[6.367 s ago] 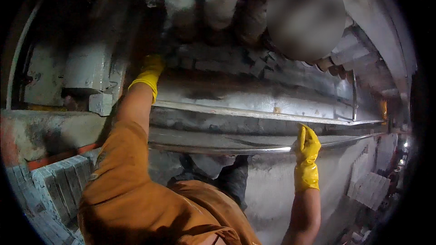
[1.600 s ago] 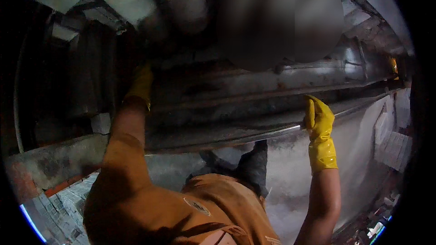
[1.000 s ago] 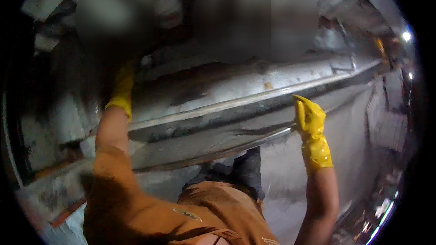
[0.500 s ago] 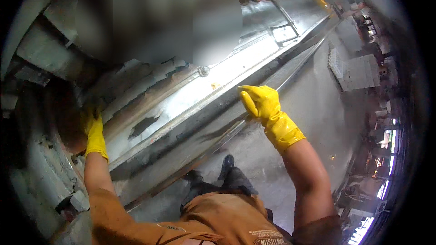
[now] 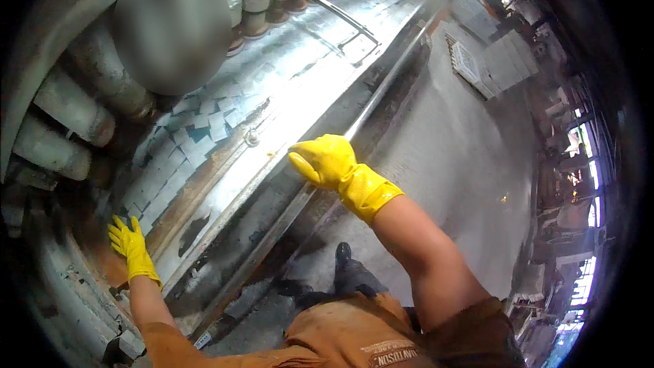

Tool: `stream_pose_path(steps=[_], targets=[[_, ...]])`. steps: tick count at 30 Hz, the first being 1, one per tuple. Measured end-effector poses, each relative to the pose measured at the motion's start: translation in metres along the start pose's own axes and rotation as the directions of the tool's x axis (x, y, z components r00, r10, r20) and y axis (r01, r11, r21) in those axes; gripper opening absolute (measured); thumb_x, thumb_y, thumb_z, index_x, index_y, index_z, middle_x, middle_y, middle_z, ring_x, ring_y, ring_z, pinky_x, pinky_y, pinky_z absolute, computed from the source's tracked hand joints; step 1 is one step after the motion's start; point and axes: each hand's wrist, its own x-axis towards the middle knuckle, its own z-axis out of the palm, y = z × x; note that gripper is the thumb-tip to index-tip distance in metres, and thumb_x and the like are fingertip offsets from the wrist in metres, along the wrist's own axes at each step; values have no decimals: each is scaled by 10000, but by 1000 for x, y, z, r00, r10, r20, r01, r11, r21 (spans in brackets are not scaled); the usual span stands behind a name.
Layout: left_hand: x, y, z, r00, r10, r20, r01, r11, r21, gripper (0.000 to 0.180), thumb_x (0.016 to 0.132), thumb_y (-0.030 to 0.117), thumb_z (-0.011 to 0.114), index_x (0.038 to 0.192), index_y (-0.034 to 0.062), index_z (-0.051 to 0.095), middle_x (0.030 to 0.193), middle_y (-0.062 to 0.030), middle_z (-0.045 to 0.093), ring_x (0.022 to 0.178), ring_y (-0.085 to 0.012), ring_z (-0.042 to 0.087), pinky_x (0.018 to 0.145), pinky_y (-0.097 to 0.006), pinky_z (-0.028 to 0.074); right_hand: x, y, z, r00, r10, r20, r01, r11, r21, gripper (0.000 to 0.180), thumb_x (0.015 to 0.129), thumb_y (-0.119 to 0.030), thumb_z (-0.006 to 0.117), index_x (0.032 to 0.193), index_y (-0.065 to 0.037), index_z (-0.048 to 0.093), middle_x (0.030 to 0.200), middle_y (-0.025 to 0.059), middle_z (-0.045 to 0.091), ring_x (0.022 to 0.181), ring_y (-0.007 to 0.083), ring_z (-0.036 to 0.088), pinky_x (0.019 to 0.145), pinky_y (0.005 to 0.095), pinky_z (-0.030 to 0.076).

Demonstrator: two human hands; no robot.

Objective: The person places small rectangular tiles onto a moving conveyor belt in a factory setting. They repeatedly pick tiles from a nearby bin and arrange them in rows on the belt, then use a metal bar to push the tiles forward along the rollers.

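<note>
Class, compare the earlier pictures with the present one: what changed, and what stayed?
The view turned: the long, shiny metal rail, nearly level at first, now slants up rightward. The yellow-gloved left hand appears lower in frame, fingers spread. Unchanged: the yellow-gloved right hand is by the rail, fingers curled.

text: pale printed lettering [image 5: 403, 357] | on: orange shirt [image 5: 334, 327] | lines: small above larger

Left hand [image 5: 133, 245] splayed at eight o'clock, near grey tiles [image 5: 202, 148]; right hand [image 5: 328, 161] central, over rail [image 5: 392, 82] pointing toward one o'clock.
</note>
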Motion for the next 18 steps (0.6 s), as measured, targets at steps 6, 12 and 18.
stream_pose_path(steps=[6, 12, 18], targets=[[4, 17, -92, 853, 324, -409, -435, 875, -212, 793, 1035, 568, 642, 1681, 151, 445, 1724, -239, 403, 1546, -474, 416, 1273, -579, 325, -1, 0, 0, 998, -14, -53, 15, 999, 33, 291, 986, -428, 723, 1025, -154, 814, 838, 144, 776, 772, 392, 733, 732, 513, 585], [-96, 8, -249, 730, 598, -330, -657, 482, -579, 665, 1057, 424, 691, 1615, 99, 533, 1688, -227, 473, 1564, -438, 424, 1285, -532, 333, 6, 31, -18, 999, -26, 22, 26, 999, -18, 381, 1028, -515, 646, 1027, -169, 807, 868, 159, 782, 828, 411, 750, 755, 524, 593], [-263, -27, -287, 891, 437, -120, -340, 470, -814, 608, 1075, 358, 701, 1549, 0, 574, 1585, -237, 591, 1496, -404, 533, 1265, -473, 372, 29, 135, -34, 993, 102, 62, -100, 994, -37, 420, 1040, -526, 637, 1066, -144, 810, 948, 164, 799, 909, 404, 758, 813, 511, 594]])
